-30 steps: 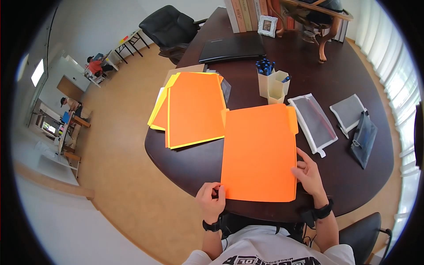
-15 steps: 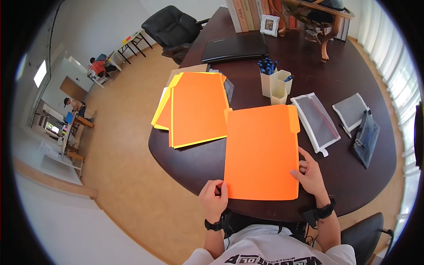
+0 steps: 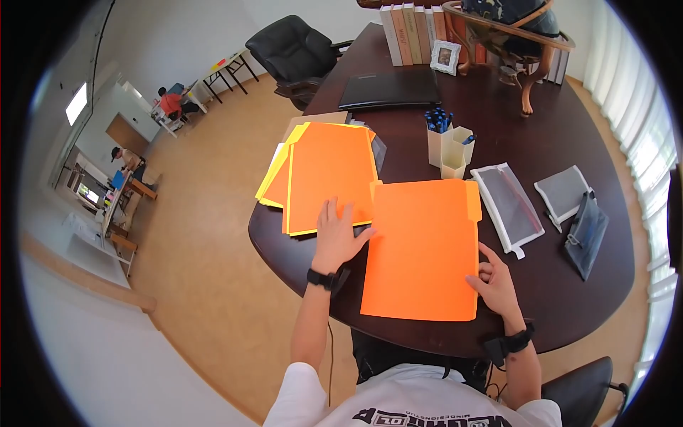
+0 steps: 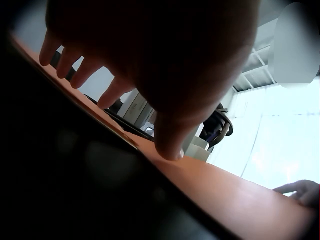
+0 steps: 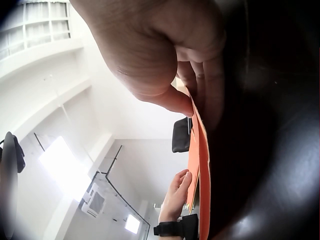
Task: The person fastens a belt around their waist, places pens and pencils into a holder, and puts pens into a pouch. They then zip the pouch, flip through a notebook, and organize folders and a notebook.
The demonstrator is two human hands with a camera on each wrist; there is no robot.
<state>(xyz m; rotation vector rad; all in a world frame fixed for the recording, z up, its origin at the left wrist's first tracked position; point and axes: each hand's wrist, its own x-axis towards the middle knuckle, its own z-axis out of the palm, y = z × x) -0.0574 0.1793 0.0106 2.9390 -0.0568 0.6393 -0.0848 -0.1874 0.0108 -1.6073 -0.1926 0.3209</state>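
Observation:
An orange file folder (image 3: 423,249) lies at the desk's near edge, its tab at the upper right. My right hand (image 3: 498,288) pinches its right edge, thumb on the top face and fingers underneath, as the right wrist view shows (image 5: 187,65). To the left is a stack of orange and yellow folders (image 3: 331,164). My left hand (image 3: 336,242) spreads straight fingers over the lower edge of that stack. Its thumb (image 4: 170,140) reaches to the left edge of the near folder.
Behind stand a pen holder (image 3: 453,153) with blue pens, a black laptop (image 3: 391,91), a picture frame (image 3: 445,57), books (image 3: 413,32) and a globe (image 3: 509,28). Mesh zip pouches (image 3: 509,206) lie at the right. A black chair (image 3: 295,53) stands beyond the desk (image 3: 398,146).
My left hand has let go of the near folder's lower left corner and moved up to the stack, its fingers now spread. The right hand keeps its grip on the right edge.

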